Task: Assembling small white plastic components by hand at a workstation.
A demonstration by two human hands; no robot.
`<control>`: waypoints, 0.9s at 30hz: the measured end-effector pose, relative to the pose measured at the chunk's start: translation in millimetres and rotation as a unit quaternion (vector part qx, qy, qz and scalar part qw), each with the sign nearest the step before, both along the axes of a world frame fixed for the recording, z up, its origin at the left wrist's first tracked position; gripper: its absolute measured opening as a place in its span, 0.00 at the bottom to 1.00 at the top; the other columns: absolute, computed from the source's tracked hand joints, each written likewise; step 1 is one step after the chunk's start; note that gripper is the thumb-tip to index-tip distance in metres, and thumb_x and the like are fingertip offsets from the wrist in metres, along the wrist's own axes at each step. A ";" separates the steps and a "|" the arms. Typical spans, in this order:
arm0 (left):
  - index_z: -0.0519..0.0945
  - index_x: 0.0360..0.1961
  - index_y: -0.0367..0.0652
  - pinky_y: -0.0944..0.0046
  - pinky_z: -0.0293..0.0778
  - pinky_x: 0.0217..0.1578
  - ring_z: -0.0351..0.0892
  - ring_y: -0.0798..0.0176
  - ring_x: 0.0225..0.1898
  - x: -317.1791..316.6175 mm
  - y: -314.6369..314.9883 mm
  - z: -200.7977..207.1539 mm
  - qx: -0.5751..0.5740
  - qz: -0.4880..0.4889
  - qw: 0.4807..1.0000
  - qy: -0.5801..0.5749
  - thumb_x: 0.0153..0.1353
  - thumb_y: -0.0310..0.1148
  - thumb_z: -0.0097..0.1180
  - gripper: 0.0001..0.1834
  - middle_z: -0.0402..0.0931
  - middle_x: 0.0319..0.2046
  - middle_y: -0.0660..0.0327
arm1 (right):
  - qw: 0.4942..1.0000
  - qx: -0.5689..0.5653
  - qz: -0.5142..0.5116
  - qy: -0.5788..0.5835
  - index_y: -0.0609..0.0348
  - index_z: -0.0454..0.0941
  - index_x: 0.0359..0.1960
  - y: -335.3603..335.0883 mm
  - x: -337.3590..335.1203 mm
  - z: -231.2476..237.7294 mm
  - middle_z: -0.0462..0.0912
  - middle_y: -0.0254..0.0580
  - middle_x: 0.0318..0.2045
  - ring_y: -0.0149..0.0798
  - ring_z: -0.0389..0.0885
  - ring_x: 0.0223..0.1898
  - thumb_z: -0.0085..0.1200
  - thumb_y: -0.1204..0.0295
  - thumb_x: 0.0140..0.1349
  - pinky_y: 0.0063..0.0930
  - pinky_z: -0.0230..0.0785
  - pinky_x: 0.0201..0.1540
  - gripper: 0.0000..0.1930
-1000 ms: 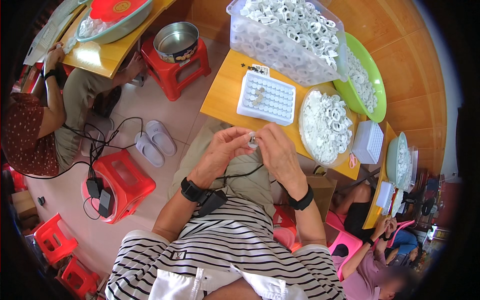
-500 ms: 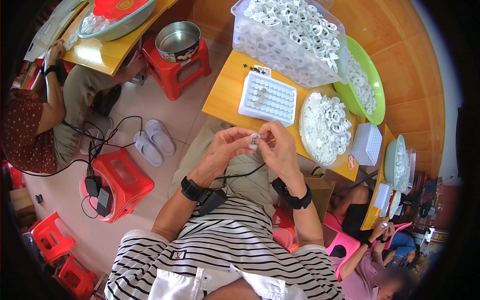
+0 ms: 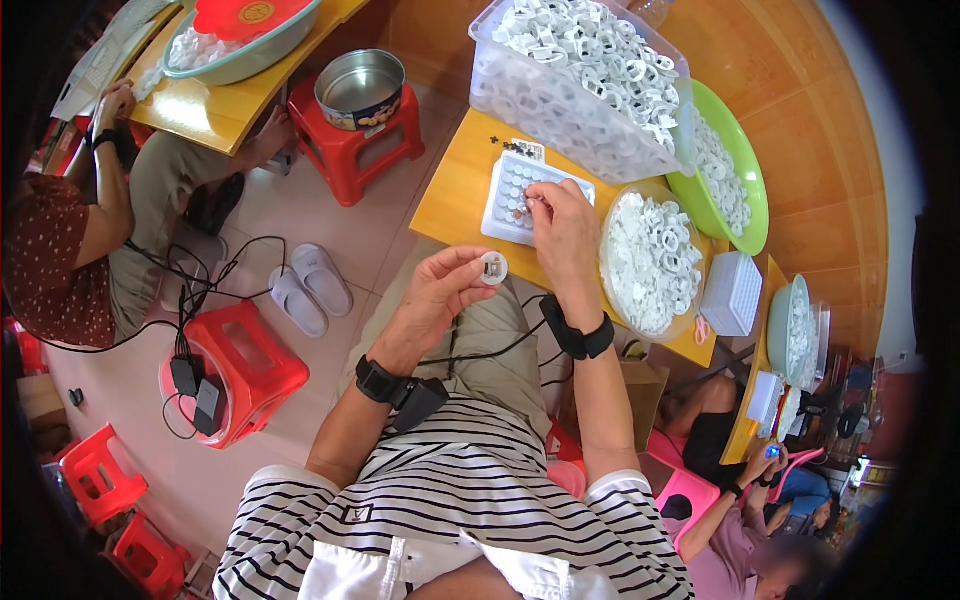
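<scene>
A small round white plastic part (image 3: pixel 494 268) with metal pieces inside is pinched upright between the thumb and fingers of my left hand (image 3: pixel 440 292), above my lap. My right hand (image 3: pixel 565 222) reaches over the white tray (image 3: pixel 489 222), which has rows of round white pieces. Its thumb and fingertips are pinched together beside some small dull metal bits (image 3: pixel 521 213) lying on the tray. Whatever is between those fingertips is hidden or too small to make out.
Behind the tray stands a clear bin (image 3: pixel 560 95) of white rings. To its right are a green basin (image 3: pixel 752 180), a round tub (image 3: pixel 612 290) of white parts and pink scissors (image 3: pixel 702 329). Co-workers sit left and right. Red stools (image 3: pixel 245 365), cables and slippers (image 3: pixel 310 290) occupy the floor.
My hands have moved apart from where they met over my lap. The right went forward to the tray; the left keeps the round part and now shows its inner face.
</scene>
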State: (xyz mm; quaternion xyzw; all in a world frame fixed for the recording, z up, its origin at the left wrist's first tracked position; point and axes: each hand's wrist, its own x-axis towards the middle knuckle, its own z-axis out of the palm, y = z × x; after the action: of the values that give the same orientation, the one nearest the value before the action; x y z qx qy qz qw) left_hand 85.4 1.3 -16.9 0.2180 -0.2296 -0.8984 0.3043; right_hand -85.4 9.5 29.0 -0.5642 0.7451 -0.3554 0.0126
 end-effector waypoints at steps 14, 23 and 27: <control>0.74 0.45 0.36 0.70 0.77 0.38 0.79 0.66 0.35 -3.4 0.0 1.5 0.016 -0.005 1.000 -0.004 0.60 0.28 0.50 0.12 0.77 0.38 0.57 | 0.990 -0.030 0.010 -0.140 0.63 0.75 0.26 9.9 -8.7 1.8 0.74 0.39 0.23 0.35 0.73 0.22 0.53 0.82 0.47 0.26 0.65 0.26 0.04; 0.74 0.43 0.37 0.70 0.76 0.39 0.78 0.68 0.36 -10.4 2.6 2.5 0.012 -0.027 1.000 -0.010 0.61 0.28 0.49 0.11 0.77 0.37 0.60 | 0.982 -0.059 0.095 -0.150 0.63 0.74 0.28 57.8 25.9 10.1 0.73 0.40 0.25 0.33 0.74 0.23 0.53 0.85 0.48 0.23 0.67 0.24 0.06; 0.75 0.43 0.38 0.71 0.75 0.38 0.77 0.71 0.35 -13.3 4.9 4.1 -0.003 -0.030 0.999 -0.022 0.60 0.29 0.51 0.11 0.77 0.36 0.61 | 0.988 -0.049 0.100 -0.108 0.63 0.73 0.29 63.5 22.3 1.3 0.73 0.42 0.26 0.38 0.74 0.24 0.53 0.85 0.47 0.27 0.68 0.25 0.08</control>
State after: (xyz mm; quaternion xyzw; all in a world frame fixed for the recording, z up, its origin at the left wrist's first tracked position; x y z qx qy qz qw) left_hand 72.1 6.2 -12.8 0.2302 -0.2452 -0.9015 0.2722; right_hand -63.1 73.1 30.3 -0.5944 0.6604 -0.4476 0.1010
